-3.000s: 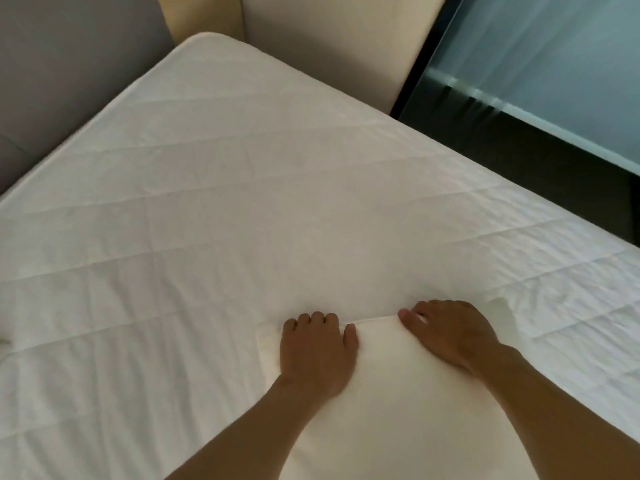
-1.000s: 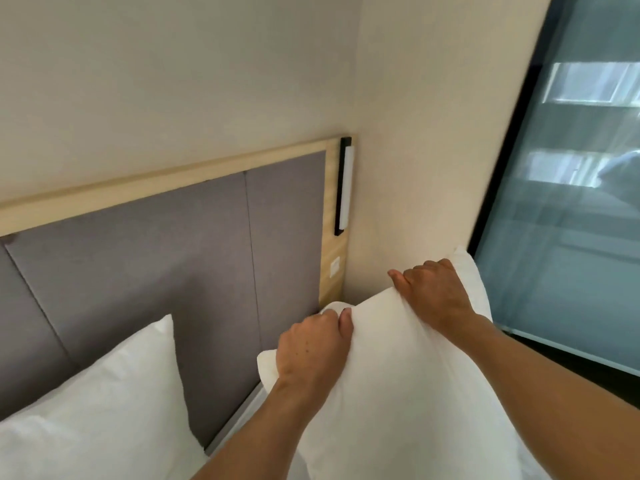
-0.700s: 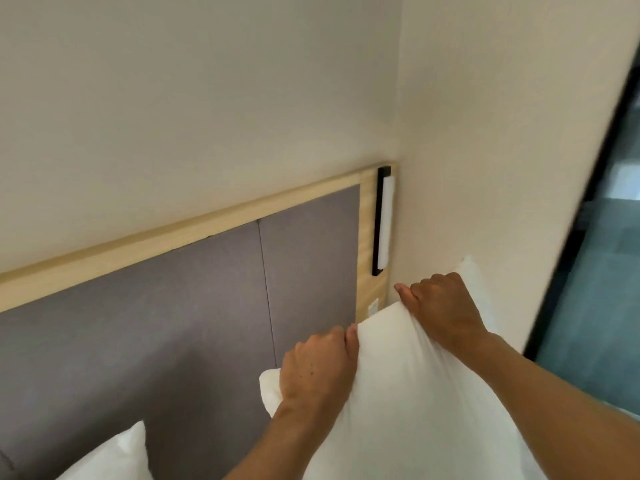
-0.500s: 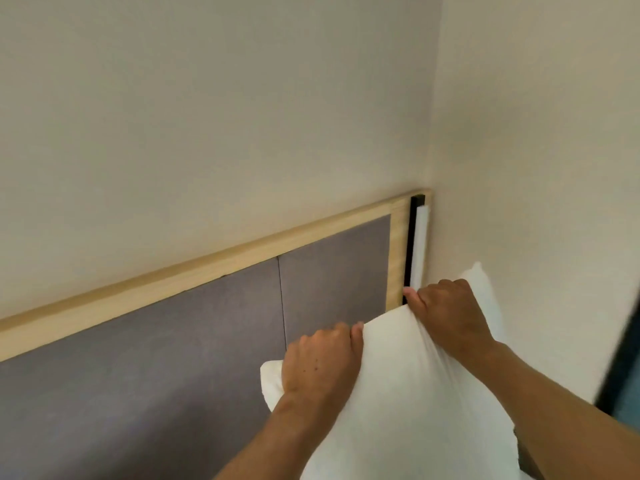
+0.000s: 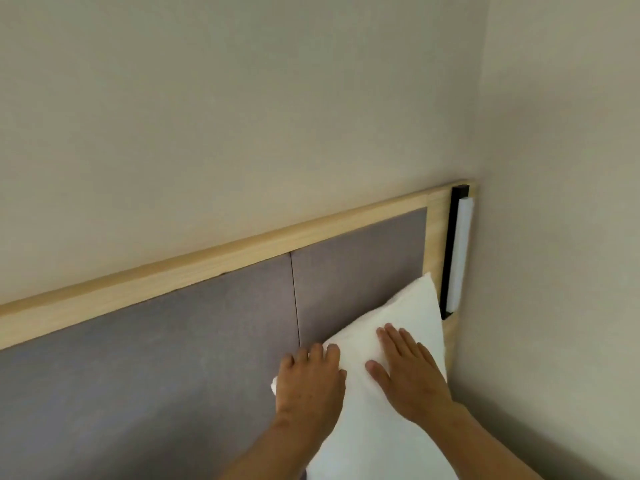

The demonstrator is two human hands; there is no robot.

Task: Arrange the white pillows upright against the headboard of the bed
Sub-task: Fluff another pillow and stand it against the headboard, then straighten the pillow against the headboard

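A white pillow stands upright against the grey padded headboard at its right end, its top corner reaching beside the wooden frame. My left hand grips the pillow's upper left edge with curled fingers. My right hand lies flat on the pillow's front, fingers spread, pressing it toward the headboard. The pillow's lower part runs out of the bottom of the view. No other pillow shows.
A light wood frame borders the headboard. A black-and-white wall lamp hangs at its right end, just above the pillow's corner. A beige side wall stands close on the right.
The pillow went from held in the air by both hands to leaning against the headboard. My right hand let go of the top edge and now lies flat on the front.
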